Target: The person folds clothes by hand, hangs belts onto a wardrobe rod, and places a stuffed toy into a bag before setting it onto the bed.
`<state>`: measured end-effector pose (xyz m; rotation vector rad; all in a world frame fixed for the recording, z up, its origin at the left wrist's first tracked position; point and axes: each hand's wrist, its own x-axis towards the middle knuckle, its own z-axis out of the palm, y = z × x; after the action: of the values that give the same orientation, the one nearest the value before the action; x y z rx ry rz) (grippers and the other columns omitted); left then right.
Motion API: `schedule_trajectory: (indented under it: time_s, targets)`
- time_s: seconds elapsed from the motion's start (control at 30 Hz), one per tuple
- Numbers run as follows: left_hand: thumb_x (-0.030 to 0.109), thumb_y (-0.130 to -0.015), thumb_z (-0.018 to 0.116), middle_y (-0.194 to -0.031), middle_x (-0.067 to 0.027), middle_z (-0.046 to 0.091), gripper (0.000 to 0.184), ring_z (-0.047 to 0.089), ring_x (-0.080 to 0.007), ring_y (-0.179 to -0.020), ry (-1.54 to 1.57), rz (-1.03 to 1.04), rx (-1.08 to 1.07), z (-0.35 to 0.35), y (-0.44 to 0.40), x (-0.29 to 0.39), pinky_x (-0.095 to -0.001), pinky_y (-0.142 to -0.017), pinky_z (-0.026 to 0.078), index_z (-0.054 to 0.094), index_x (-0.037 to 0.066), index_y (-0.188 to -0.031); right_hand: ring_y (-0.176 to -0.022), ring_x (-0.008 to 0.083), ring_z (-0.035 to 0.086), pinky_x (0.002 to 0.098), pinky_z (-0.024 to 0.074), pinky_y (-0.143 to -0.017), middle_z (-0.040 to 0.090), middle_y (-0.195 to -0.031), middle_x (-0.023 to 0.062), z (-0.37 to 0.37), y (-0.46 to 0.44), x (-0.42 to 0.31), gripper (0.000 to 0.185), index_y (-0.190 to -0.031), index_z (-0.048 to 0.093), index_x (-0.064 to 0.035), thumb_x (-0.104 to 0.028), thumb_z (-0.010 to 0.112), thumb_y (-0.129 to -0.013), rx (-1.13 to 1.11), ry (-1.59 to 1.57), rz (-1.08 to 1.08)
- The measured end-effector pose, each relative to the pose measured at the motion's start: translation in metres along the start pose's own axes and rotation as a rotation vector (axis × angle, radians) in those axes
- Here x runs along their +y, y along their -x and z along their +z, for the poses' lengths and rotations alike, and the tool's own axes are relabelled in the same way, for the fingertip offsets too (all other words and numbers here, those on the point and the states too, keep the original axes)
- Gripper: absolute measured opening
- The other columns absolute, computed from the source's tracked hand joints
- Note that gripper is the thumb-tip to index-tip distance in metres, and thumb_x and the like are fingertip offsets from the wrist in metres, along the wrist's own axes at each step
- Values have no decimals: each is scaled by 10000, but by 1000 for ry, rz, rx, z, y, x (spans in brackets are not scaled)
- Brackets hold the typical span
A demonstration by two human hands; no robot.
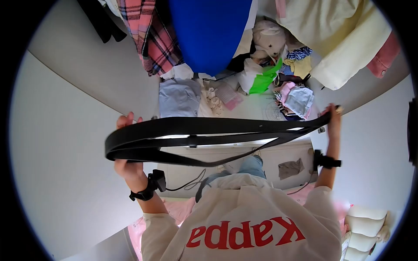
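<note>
A long black belt (196, 126) is stretched sideways in front of my chest, folded into loops, with a small black keeper around one strand. My left hand (129, 168) wraps around its wide, curved end at the left, the fingers partly hidden behind the band. At the right, my right hand (334, 124) grips the other end, where the strands come together. Each wrist wears a black strapped device: the left device (150, 185) and the right device (326, 161). A thin cable runs from the left one.
Ahead is a cupboard with a hanging plaid shirt (154, 43), blue garment (211, 35) and pale yellow garment (344, 39). Below sit a plush toy (269, 38), a green-and-white bag (263, 78) and folded clothes (179, 96). White panels flank both sides. A grey cloth (291, 168) lies on the floor.
</note>
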<state>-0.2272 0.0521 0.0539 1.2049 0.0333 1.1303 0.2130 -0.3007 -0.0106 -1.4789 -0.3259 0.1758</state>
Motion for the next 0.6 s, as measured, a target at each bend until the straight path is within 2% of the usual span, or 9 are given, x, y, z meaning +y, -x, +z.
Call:
schedule_trajectory:
  time_s: [0.1, 0.13, 0.17, 0.23, 0.3, 0.37, 0.4, 0.5, 0.6]
  targets:
    - [237, -722, 471, -1342, -175, 243, 532, 128, -356, -1277, 210, 52, 99, 33, -11, 9, -506, -1032, 132, 426, -43, -1171, -587, 177, 549, 289, 459, -587, 547, -658, 75, 26, 28, 108, 179, -817, 483, -44, -207, 426, -864, -184, 214, 90]
    - [265, -784, 414, -1377, -159, 180, 501, 108, -383, -1274, 288, 80, 61, 42, -13, 8, -525, -1027, 111, 425, -33, -1186, -593, 193, 544, 326, 487, -618, 538, -671, 77, 44, 44, 146, 225, -958, 436, -42, -246, 456, -866, -203, -127, 296]
    - [292, -779, 439, -1366, -157, 202, 506, 106, -370, -1277, 395, 76, 19, 48, -16, 6, -514, -1030, 120, 434, -22, -1176, -614, 214, 567, 334, 490, -632, 561, -685, 102, 69, 64, 160, 232, -921, 436, -37, -263, 451, -868, -192, -147, 475]
    - [346, -770, 491, -1343, -153, 247, 520, 101, -345, -1285, 608, 66, -69, 58, -22, 2, -491, -1036, 137, 452, -1, -1156, -706, 285, 601, 375, 504, -658, 594, -818, 186, 103, 97, 194, 223, -940, 438, 12, -193, 456, -854, -380, -193, 732]
    - [376, -790, 486, -1363, -129, 216, 517, 72, -332, -1290, 577, 43, -23, 65, -24, 1, -497, -1035, 116, 442, 45, -1184, -728, 298, 602, 397, 505, -703, 589, -835, 214, 132, 123, 229, 224, -929, 445, 45, -163, 463, -847, -442, -302, 982]
    - [346, -806, 460, -1392, -122, 156, 502, 23, -342, -1293, 557, 21, 69, 73, -27, 1, -522, -1032, 67, 408, 89, -1233, -719, 297, 611, 390, 513, -692, 596, -829, 216, 149, 143, 242, 254, -926, 441, 76, -160, 468, -837, -531, -290, 1022]
    - [359, -817, 440, -1393, -109, 162, 531, 36, -335, -1294, 699, 36, -108, 68, -27, -4, -513, -1033, 79, 368, 66, -1254, -714, 297, 616, 386, 517, -686, 599, -826, 216, 154, 147, 245, 270, -925, 439, 92, -159, 470, -832, -581, -282, 1041]
    - [326, -833, 443, -1384, -129, 175, 513, 63, -304, -1297, 605, 19, -56, 71, -25, -5, -487, -1047, 84, 385, -18, -1210, -712, 286, 617, 381, 519, -682, 600, -827, 207, 159, 144, 233, 251, -911, 466, 78, -157, 487, -827, -619, -273, 1075]
    - [256, -843, 410, -1385, -160, 145, 521, 68, -290, -1299, 582, 15, -2, 81, -33, 4, -461, -1055, 84, 283, -38, -1255, -762, 293, 608, 388, 512, -700, 588, -860, 213, 143, 133, 232, 270, -958, 454, 77, -162, 485, -837, -581, -365, 1048]
